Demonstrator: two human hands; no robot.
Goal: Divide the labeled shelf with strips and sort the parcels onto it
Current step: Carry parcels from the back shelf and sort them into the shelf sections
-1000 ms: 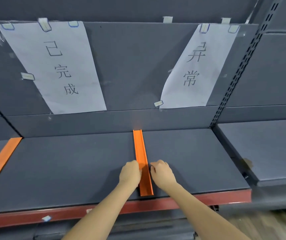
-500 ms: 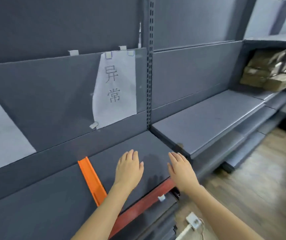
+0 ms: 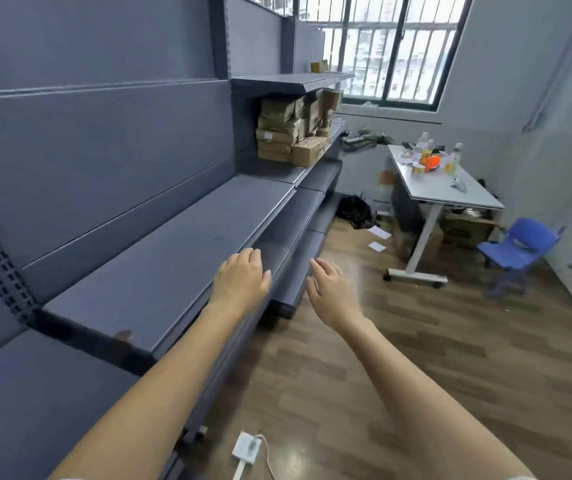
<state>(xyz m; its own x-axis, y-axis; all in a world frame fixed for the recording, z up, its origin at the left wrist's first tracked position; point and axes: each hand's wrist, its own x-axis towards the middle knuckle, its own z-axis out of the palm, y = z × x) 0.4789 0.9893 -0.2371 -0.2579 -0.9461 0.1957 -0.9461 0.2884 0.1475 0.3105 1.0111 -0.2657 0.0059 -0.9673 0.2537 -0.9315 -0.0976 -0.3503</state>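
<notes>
No writing is readable; the parcels [image 3: 295, 133], stacked on a shelf in the upper middle of the frame, carry small white labels too blurred to read. Both hands are empty, fingers loosely spread: the left hand [image 3: 243, 282] over the grey shelf's [image 3: 160, 258] front edge, the right hand [image 3: 333, 292] over open wooden floor [image 3: 416, 358]. At right stand a cluttered table [image 3: 450, 188] and blue chair [image 3: 523, 244]; a white adapter [image 3: 247, 446] lies at bottom centre.

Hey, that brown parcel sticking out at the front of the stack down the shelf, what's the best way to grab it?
Likely with both hands on its two short ends, coming from the open aisle side. The front parcel lies flat at the shelf edge beside the taller stack, so its aisle-facing side is free. Both the left hand and right hand are open and hold nothing.
</notes>
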